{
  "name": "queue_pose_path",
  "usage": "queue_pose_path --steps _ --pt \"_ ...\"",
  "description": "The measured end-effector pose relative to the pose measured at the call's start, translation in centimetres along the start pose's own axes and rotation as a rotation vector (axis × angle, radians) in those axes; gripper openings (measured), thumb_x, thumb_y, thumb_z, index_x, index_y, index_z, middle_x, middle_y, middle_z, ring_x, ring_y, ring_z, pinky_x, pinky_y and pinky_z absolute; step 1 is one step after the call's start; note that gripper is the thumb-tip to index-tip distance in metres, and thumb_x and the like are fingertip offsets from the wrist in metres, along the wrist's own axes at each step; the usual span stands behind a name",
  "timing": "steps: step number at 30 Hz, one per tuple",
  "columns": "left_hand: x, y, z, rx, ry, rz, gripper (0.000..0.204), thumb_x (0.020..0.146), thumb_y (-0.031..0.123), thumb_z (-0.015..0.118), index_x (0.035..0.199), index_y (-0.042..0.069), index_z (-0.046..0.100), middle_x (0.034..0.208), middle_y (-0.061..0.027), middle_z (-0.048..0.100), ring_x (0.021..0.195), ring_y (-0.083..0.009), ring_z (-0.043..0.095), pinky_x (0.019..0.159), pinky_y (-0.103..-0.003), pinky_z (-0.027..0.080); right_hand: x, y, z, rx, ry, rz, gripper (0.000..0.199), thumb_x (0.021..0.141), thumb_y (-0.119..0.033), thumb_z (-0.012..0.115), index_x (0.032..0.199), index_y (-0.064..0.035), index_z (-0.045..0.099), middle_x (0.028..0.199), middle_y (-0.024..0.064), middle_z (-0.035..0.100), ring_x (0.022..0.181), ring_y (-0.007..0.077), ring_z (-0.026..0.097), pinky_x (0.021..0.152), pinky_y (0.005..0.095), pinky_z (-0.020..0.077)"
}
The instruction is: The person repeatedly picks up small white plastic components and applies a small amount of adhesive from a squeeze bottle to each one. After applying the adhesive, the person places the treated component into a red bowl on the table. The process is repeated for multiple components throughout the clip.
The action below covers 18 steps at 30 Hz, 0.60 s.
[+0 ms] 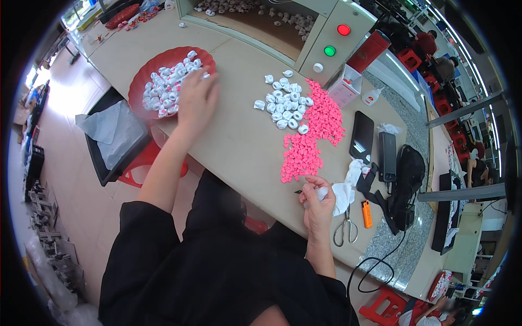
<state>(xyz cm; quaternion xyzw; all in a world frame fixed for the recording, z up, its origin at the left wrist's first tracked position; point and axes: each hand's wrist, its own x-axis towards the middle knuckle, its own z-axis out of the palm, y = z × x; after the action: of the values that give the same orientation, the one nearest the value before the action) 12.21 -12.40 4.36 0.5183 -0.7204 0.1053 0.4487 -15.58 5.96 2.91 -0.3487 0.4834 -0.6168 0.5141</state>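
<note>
My left hand (pixel 198 100) is over the right rim of a scalloped red bowl (pixel 140 73). Its fingers are smeared by motion, so whether they hold anything is unclear. In the bowl lie many small white rounded pieces (pixel 159 87), some showing pink. My right hand (pixel 317 206) is closed at the table's near edge around a thin dark-tipped tool (pixel 298 192), with something white at its fingers. Ahead of it a heap of small pink pieces (pixel 300 157) spreads over the tabletop. Beyond that sits a cluster of white rounded pieces (pixel 283 103).
A cabinet (pixel 255 41) with red and green buttons stands at the back. On the right are a phone (pixel 362 136), scissors (pixel 346 231), an orange lighter (pixel 367 213), white cloth (pixel 342 196) and a black cable (pixel 375 258). A black bin (pixel 103 168) with a plastic liner stands below left.
</note>
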Motion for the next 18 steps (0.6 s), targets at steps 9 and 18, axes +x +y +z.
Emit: queue_pose_path --steps 9,18 --pt "5.7 3.1 16.7 -0.594 -0.398 -0.091 0.037 0.085 0.035 0.054 0.107 0.006 0.061 0.118 -0.0151 0.054 0.112 -0.0303 0.047 0.095 -0.036 0.038 13.7 -2.9 1.4 -0.401 -0.078 -0.17 0.038 0.081 -0.005 0.052 0.117 0.0061 0.048 0.111 0.0143 0.055 0.093 0.0159 0.055 0.081 0.0269 0.0439" --pt "5.2 4.5 17.5 -0.769 -0.69 -0.078 0.032 0.085 0.031 0.055 0.104 0.007 0.063 0.111 -0.0088 0.059 0.11 -0.0258 0.049 0.093 -0.033 0.038 22.3 1.7 3.7 -0.937 -0.124 -0.505 0.041 0.067 -0.008 0.055 0.108 0.0003 0.057 0.103 0.0176 0.055 0.101 0.0312 0.051 0.091 0.0363 0.0383"
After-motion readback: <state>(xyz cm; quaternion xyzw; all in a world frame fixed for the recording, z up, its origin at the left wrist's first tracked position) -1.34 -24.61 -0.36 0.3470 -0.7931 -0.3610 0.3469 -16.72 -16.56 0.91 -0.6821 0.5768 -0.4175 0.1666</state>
